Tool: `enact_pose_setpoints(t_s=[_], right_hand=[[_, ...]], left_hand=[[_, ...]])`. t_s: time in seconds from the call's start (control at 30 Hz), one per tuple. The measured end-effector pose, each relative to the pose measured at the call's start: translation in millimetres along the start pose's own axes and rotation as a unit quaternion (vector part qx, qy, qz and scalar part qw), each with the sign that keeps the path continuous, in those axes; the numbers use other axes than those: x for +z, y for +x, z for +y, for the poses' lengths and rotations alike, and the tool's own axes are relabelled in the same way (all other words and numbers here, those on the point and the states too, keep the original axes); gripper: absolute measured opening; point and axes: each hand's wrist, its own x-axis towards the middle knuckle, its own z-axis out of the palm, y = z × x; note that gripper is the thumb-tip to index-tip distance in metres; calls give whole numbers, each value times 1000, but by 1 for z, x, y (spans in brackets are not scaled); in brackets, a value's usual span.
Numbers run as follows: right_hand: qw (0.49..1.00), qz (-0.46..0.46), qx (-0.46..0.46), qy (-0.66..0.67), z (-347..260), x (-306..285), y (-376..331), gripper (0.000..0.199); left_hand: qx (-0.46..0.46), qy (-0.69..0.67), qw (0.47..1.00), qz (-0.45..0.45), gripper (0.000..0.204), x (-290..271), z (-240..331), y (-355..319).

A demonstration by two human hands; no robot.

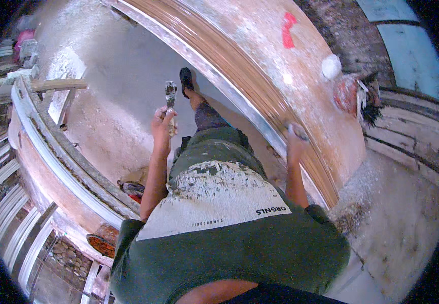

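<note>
Down past my paint-flecked shirt, my left hand is closed around the handle of a putty knife, its blade upright and crusted grey with dried filler; I judge I carry it off to the side so the dirty blade stays clear of the work. My right hand presses on the long wooden panel, and it seems to grip a small pale thing, perhaps a sanding block, though blur keeps me from telling what it is or how tightly my fingers close. My hands are well apart, one on each side of my body. The panel is reddish-brown, ribbed along its length with moulded grooves, smeared with whitish filler, and edged by a pale strip. A red mark sits farther along it. The concrete floor is dusty and rough. Pale moulded frames lie to my left.
</note>
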Motion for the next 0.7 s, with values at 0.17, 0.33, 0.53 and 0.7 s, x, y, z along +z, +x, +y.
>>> enact_pose_setpoints(t_s=[0.17, 0.33, 0.53, 0.7], right_hand=[[861, 89, -478, -152, -200, 168, 77, 18], [925, -22, -274, 263, -441, 298, 97, 22], [912, -173, -187, 321, -528, 330, 130, 43], [944, -117, -305, 45, -397, 260, 117, 20]], left_hand=[[29, -11, 999, 27, 17, -24, 49, 52], [44, 35, 997, 50, 14, -41, 136, 102], [54, 60, 996, 29, 11, -58, 222, 176], [44, 34, 996, 67, 12, -52, 253, 217]])
